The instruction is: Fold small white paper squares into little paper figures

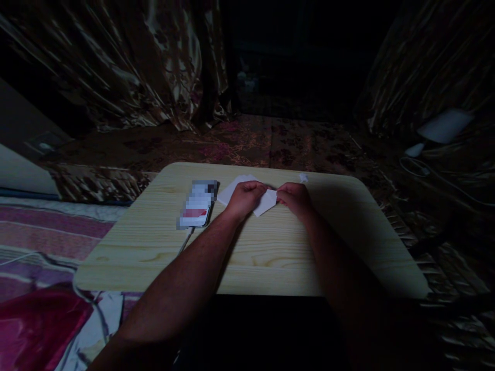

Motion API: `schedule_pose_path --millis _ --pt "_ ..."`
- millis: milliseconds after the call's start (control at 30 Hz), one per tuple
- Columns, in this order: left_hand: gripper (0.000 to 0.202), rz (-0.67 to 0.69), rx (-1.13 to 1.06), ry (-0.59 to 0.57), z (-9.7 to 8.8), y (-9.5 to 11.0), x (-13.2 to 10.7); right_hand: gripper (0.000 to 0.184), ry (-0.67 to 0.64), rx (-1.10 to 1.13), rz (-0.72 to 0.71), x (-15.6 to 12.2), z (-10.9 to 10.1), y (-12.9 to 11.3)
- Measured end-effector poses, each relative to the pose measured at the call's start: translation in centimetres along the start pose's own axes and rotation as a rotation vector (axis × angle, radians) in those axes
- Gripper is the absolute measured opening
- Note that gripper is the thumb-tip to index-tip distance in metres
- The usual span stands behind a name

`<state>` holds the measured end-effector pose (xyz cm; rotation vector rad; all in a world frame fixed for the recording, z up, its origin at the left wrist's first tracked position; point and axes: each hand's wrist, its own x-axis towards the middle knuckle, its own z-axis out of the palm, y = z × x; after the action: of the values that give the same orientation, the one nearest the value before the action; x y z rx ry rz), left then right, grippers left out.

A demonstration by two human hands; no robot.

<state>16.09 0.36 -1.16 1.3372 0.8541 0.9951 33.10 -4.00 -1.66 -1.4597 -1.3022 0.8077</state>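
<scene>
Dim room, lamp-lit wooden surface (pixel 270 257) set low over bedding. Both hands meet at the far middle of it, working one small white paper (pixel 266 202).

Left hand (pixel 244 198): fingers curled down over the paper's left part, pressing it flat against the surface. This reads as an anchoring hold, so the sheet doesn't slide. Right hand (pixel 296 198): fingers closed in a pinch on the paper's right edge, knuckles up, wrist low. Looks like a fold or crease grip, though the exact fold line is hidden under the fingers. Both hands are closed narrow on the same paper, none spread wide.

The paper lies flat on the surface between the two hands; a white corner pokes toward the person below the left fingers. More white paper (pixel 232 189) shows behind the left hand, partly covered by it, and I can't tell whether it's the same sheet or a second one. A tiny white scrap (pixel 303 178) sits just beyond the right hand, apart from it.

A phone (pixel 197 204) lies just left of the left hand, face up, with a cable (pixel 186 241) running off the near edge. It is likely parked there within view while the hands work. Shiny patterned curtains (pixel 116 67) hang behind, a blanket (pixel 42 268) lies lower left.
</scene>
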Motion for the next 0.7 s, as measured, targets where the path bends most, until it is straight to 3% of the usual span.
schedule_pose_path --millis 200,367,500,700 --pt "0.033 -0.012 -0.065 0.111 -0.1 -0.8 0.5 0.028 -0.059 0.176 -0.019 -0.3 0.4 -0.5" --pt "0.03 0.057 -0.042 0.178 -0.1 -1.3 0.7 0.017 -0.032 0.177 -0.092 -0.5 0.9 -0.4" --pt "0.027 0.07 -0.036 0.157 0.0 -1.6 0.7 0.015 -0.031 0.193 -0.148 -0.5 1.3 -0.1" --pt "0.036 0.05 -0.022 0.09 0.3 -1.4 0.3 0.027 0.019 0.247 -0.129 -0.4 1.6 -0.2"
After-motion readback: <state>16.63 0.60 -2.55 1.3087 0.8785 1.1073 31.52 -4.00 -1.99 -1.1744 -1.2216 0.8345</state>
